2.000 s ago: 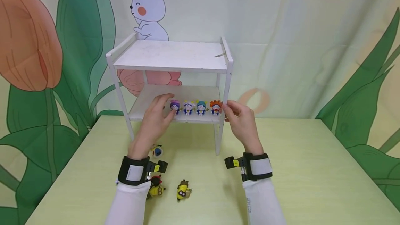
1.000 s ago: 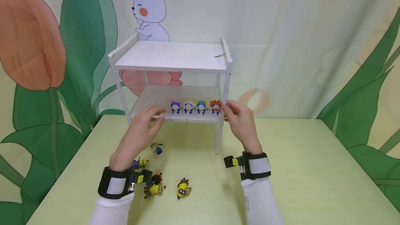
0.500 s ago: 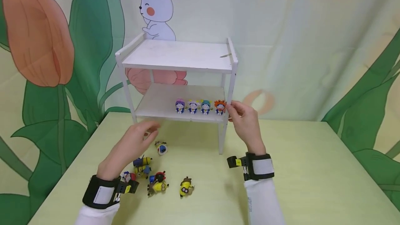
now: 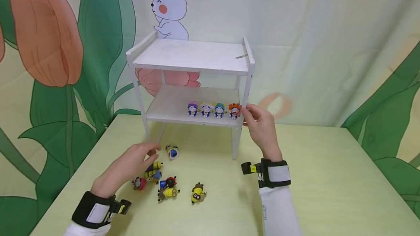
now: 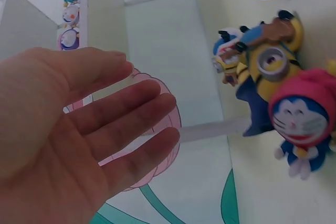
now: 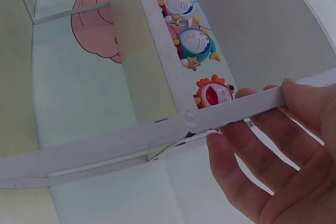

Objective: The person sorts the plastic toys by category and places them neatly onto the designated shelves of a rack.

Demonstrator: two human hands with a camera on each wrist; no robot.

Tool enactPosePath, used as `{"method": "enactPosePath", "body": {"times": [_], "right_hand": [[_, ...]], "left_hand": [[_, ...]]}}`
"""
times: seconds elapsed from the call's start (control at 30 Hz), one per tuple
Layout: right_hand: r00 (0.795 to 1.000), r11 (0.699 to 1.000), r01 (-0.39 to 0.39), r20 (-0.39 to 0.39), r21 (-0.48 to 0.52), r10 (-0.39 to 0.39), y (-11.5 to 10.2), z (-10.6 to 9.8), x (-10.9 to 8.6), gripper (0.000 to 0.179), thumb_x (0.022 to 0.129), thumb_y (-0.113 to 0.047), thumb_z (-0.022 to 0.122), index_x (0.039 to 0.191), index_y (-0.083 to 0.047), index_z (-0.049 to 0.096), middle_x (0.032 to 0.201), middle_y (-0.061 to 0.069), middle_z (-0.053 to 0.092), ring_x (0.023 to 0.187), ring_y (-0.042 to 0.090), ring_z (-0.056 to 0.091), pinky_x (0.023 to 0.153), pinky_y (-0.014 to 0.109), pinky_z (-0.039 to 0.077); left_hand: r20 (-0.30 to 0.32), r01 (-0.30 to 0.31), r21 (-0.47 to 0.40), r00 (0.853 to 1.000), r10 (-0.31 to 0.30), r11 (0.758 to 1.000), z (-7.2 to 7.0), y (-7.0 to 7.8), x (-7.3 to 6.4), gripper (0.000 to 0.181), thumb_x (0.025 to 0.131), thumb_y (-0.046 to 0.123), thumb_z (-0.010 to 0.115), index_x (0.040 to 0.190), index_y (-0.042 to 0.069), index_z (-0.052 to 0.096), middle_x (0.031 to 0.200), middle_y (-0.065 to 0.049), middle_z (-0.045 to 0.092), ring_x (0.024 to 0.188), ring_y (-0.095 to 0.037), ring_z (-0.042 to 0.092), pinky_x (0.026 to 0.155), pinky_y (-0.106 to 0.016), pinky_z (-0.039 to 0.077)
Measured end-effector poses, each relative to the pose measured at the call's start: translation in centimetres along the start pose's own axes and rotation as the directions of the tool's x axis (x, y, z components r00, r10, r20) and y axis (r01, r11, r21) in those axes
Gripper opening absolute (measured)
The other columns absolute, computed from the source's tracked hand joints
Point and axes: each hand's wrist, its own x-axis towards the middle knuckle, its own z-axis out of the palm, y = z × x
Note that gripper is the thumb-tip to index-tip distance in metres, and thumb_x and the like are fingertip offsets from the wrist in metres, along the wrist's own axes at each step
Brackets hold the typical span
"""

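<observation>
My left hand (image 4: 132,161) hovers with relaxed fingers and nothing in it, just above a cluster of toy figurines (image 4: 152,174) on the table's left side. The left wrist view shows a pink-hooded blue cat figurine (image 5: 300,121) and a one-eyed yellow minion figurine (image 5: 270,64) beyond the fingertips. My right hand (image 4: 262,128) grips the front right post (image 6: 257,102) of a white two-tier shelf (image 4: 190,56), thumb on one side and fingers on the other. Beside that post, an orange crab-hatted cat figurine (image 4: 234,111) stands on the lower tier.
Cat figurines in purple (image 4: 192,109), white (image 4: 206,110) and teal hats (image 4: 219,110) line the lower tier's front edge. Loose on the table (image 4: 315,181) lie a minion (image 4: 197,193), a small group (image 4: 168,189) and a figurine with a white-and-blue part (image 4: 172,152).
My left hand has come away from the purple-hatted figurine on the shelf, moving down and left to the loose figurines. My right hand keeps its hold on the post.
</observation>
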Motion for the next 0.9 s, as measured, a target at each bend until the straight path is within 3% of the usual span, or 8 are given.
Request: {"method": "enactPosePath", "body": {"times": [0.4, 0.63, 0.73, 0.9], "right_hand": [[1.000, 1.000, -0.015, -0.004, 0.009, 0.015, 0.1, 0.0, 0.0, 0.026, 0.100, -0.020, 0.059, 0.112, 0.000, 0.070, 0.098, 0.014, 0.070, 0.085, 0.026, 0.066, 0.071, 0.042, 0.057], [1.000, 1.000, -0.006, 0.001, 0.001, 0.006, 0.2, 0.1, 0.0, 0.027, 0.100, -0.022, 0.058, 0.114, -0.001, 0.069, 0.100, 0.014, 0.070, 0.086, 0.026, 0.067, 0.072, 0.042, 0.057], [1.000, 1.000, -0.005, -0.001, 0.001, 0.005, 0.3, 0.1, 0.0, 0.027, 0.100, -0.021, 0.059, 0.113, -0.001, 0.070, 0.099, 0.014, 0.070, 0.086, 0.026, 0.066, 0.072, 0.042, 0.058], [1.000, 1.000, -0.006, -0.002, 0.003, 0.006, 0.2, 0.1, 0.1, 0.026, 0.099, -0.020, 0.060, 0.113, -0.001, 0.070, 0.098, 0.013, 0.070, 0.086, 0.026, 0.067, 0.071, 0.041, 0.058]], "left_hand": [[0.140, -0.006, 0.055, 0.990, -0.002, 0.998, 0.4, -1.7, -2.1, 0.020, 0.088, 0.005, 0.071, 0.107, 0.001, 0.066, 0.095, -0.005, 0.067, 0.087, -0.022, 0.064, 0.078, -0.042, 0.054], [0.236, 0.060, 0.095, 0.968, -0.081, 0.994, 0.5, -2.6, -3.7, 0.023, 0.086, 0.011, 0.075, 0.106, 0.004, 0.065, 0.101, -0.007, 0.066, 0.095, -0.029, 0.063, 0.081, -0.046, 0.052], [0.250, 0.046, 0.108, 0.966, -0.072, 0.993, 0.5, -2.8, -4.3, 0.027, 0.083, 0.014, 0.078, 0.105, 0.006, 0.065, 0.100, -0.005, 0.065, 0.092, -0.027, 0.063, 0.080, -0.045, 0.051], [0.225, 0.017, 0.125, 0.973, -0.045, 0.992, 0.7, -3.0, -5.0, 0.032, 0.081, 0.014, 0.080, 0.108, 0.007, 0.064, 0.099, -0.002, 0.062, 0.088, -0.022, 0.062, 0.077, -0.042, 0.052]]}}
